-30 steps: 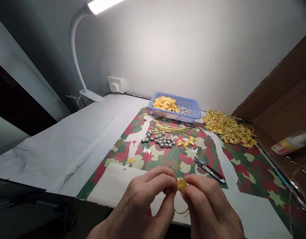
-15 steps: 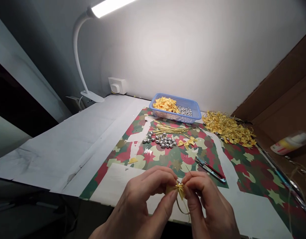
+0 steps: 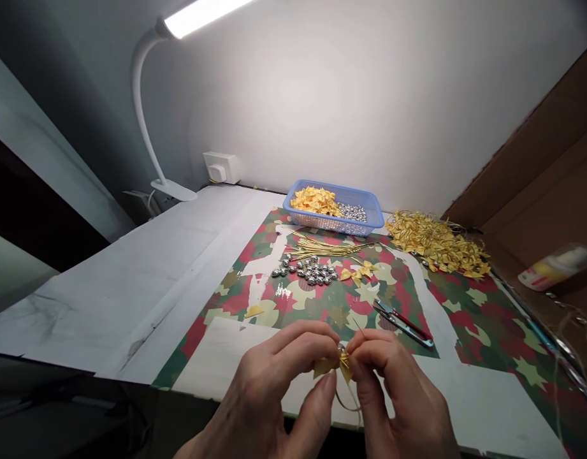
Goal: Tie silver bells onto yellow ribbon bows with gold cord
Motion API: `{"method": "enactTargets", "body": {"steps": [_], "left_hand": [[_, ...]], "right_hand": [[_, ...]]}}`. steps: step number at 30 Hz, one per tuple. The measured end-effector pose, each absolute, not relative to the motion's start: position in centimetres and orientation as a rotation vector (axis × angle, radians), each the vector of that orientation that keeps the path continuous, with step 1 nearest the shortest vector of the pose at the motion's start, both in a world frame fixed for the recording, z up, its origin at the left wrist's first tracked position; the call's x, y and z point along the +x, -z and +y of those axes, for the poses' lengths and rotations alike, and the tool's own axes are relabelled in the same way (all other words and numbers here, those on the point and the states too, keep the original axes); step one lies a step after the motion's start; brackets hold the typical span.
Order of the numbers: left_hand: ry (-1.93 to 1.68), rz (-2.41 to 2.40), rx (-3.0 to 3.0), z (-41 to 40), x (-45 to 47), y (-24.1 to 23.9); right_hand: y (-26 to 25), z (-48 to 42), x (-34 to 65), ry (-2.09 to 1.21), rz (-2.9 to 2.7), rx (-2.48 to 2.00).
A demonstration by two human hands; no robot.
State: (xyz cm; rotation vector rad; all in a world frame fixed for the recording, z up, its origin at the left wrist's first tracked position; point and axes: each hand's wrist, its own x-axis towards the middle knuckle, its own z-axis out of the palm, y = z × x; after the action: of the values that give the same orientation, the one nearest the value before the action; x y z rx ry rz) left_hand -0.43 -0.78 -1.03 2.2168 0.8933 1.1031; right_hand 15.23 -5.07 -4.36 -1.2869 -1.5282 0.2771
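Observation:
A small golden ribbon bow (image 3: 344, 366) is held between both hands above the near table edge, a silver bell (image 3: 341, 348) just above its knot. My right hand (image 3: 401, 389) pinches its right side with thumb and fingers. The fingertips of my left hand (image 3: 283, 382) are curled at the bow's upper left, the thumb below its left wing. From the bow hangs a loop of thin gold cord (image 3: 343, 403), and a thin straight end pokes up over my right fingers. Partly hidden by the fingers is the knot.
Beyond my hands lie silver bells (image 3: 317, 274), gold cords (image 3: 322, 247), loose bows (image 3: 360, 273) and thread snips (image 3: 403, 324). A blue basket (image 3: 335, 223) holds bows and bells. Finished-looking bows (image 3: 436, 242) are heaped at right, near a bottle (image 3: 556, 271). A lamp (image 3: 140, 108) stands left.
My left thumb has dropped slightly away from the bow, so more of its left wing shows. The right hand keeps its pinch. The view has shifted slightly.

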Motion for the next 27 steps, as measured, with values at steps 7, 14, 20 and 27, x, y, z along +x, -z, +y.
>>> {"method": "enactTargets", "body": {"steps": [7, 14, 20, 27], "left_hand": [[-1.150, 0.845, 2.503, -0.8, 0.4, 1.9], [-1.149, 0.894, 2.539, -1.1, 0.4, 2.1], [-1.117, 0.892, 2.527, -0.9, 0.5, 2.2], [-1.100, 0.904, 2.068, -0.8, 0.0, 2.3]], "right_hand": [[4.6, -5.2, 14.8, -0.145, -1.612, -1.304], [5.2, -5.2, 14.7, -0.107, -1.608, -1.324], [5.7, -4.8, 14.8, -0.052, -1.587, -1.286], [5.3, -5.0, 15.1, -0.113, -1.583, -1.290]]}}
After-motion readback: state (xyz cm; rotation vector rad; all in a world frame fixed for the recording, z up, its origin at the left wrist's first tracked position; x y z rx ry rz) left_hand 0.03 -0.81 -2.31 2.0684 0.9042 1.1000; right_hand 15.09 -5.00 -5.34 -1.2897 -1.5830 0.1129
